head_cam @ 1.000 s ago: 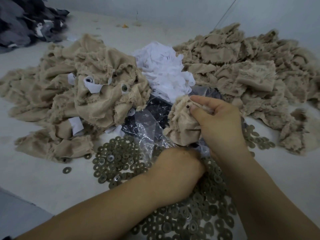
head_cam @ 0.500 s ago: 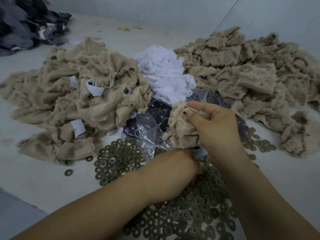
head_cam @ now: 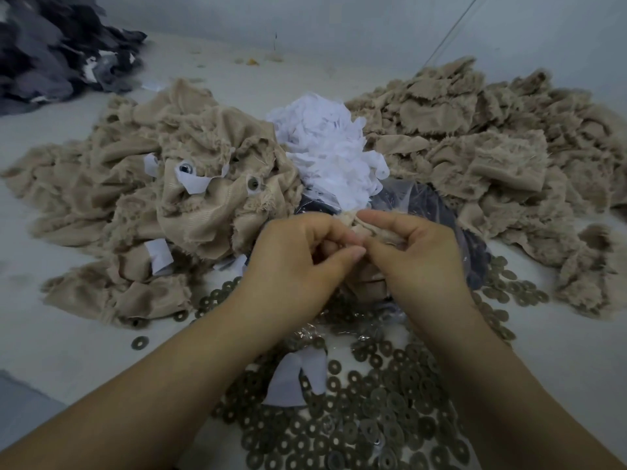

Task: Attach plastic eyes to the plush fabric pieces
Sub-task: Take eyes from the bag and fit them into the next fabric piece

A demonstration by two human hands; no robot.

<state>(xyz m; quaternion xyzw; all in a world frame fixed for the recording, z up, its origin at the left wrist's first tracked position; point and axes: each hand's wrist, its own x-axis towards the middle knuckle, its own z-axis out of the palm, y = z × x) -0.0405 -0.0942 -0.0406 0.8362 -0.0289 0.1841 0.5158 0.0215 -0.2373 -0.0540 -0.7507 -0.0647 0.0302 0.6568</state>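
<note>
Both hands meet at the centre over a small beige plush piece point(head_cam: 368, 228). My right hand point(head_cam: 414, 252) pinches its upper edge between thumb and forefinger. My left hand point(head_cam: 298, 256) has its fingers curled against the same piece, thumb tip meeting the right thumb; whatever small part it holds is hidden. Most of the piece is covered by the hands. Round dark washers point(head_cam: 373, 415) lie heaped on the table below my wrists. A clear bag of dark plastic eyes point(head_cam: 437, 212) sits just behind the hands. Finished beige pieces with eyes fitted point(head_cam: 217, 184) are piled at the left.
A big heap of beige plush pieces point(head_cam: 475, 140) fills the right. White fabric scraps point(head_cam: 332, 154) are piled behind the hands, and one white scrap point(head_cam: 295, 378) lies on the washers. Dark grey fabric point(head_cam: 51, 52) sits at the far left corner. A lone washer point(head_cam: 139, 342) lies left.
My left hand has come up from the washers to the plush piece and now meets my right hand. A white scrap on the washers is now uncovered.
</note>
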